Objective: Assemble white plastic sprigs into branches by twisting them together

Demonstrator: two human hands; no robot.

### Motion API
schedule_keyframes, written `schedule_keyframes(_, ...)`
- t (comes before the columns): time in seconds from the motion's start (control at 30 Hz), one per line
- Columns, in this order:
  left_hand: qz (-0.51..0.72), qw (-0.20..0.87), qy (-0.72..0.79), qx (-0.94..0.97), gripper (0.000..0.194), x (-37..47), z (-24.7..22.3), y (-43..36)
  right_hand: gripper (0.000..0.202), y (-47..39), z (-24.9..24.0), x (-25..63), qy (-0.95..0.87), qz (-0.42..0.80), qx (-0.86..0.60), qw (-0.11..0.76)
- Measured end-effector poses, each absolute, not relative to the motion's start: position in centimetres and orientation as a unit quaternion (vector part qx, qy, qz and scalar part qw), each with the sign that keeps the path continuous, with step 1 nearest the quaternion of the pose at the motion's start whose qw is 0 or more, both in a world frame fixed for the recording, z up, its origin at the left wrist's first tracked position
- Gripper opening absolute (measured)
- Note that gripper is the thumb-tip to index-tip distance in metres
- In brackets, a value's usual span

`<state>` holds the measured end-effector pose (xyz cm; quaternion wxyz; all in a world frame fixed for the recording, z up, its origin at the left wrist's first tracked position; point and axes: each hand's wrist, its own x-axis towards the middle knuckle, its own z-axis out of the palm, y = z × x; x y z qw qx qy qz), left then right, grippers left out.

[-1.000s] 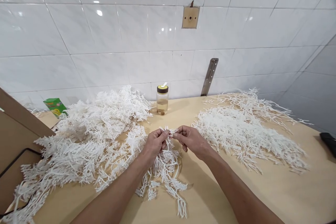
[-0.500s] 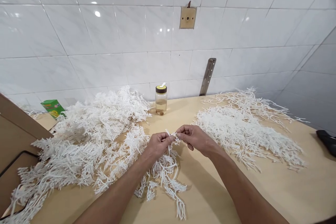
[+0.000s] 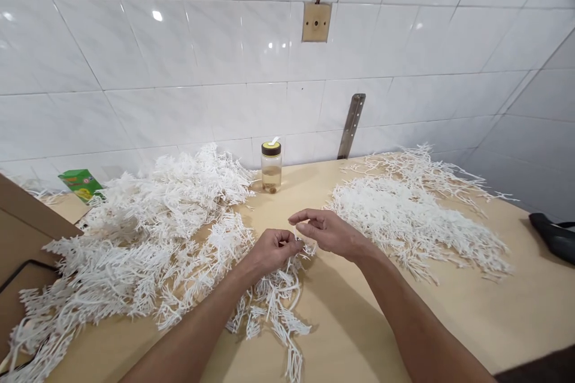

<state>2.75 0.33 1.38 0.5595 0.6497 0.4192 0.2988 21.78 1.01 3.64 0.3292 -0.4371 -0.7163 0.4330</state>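
Observation:
My left hand (image 3: 277,249) is closed in a pinch on a white branching plastic sprig (image 3: 308,249), whose thin tips stick out past the fingertips. Just right of it, my right hand (image 3: 326,230) hovers with thumb and index finger parted, close to a thin white strand. Below my left hand, a small bunch of similar white sprigs (image 3: 287,311) spreads over the table, partly hidden by the hand and forearm. A big heap of white sprigs (image 3: 179,191) lies on the left. To the right is a flatter pile of white sprigs (image 3: 395,215).
A lidded clear jar (image 3: 271,170) with pale liquid stands near the tiled wall. Thin bare white stems (image 3: 417,161) lie at the back right. A green box (image 3: 81,184) and a brown cardboard piece (image 3: 27,233) are at left, a black object (image 3: 554,238) at the right edge.
My right thumb and index finger have come apart from their pinch at the sprig. My left hand keeps its pinch. The whole view has shifted slightly.

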Motion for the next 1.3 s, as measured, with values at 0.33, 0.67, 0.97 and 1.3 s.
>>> schedule_keyframes(0.33, 0.272, 0.521, 0.451, 0.672, 0.044, 2.6, 1.3, 0.5, 0.019, 1.5, 3.0, 22.0, -0.715, 0.428, -0.455, 0.315)
schedule_keyframes(0.67, 0.316, 0.598, 0.395, 0.622, 0.048, 2.4, 1.4, 0.8, 0.014, 1.3, 3.1, 21.2, -0.686, 0.391, -0.447, 0.420)
schedule_keyframes(0.97, 0.343, 0.562, 0.401, 0.636, 0.043, 3.0, 1.3, -0.2, 0.005, 2.8, 2.2, 23.4, -0.645, 0.070, -0.616, 0.447)
schedule_keyframes(1.3, 0.385, 0.516, 0.403, 0.650, 0.041, 2.6, 0.9, 0.5, 0.036, 0.6, 4.4, 22.3, -0.738, 0.423, -0.443, 0.285)
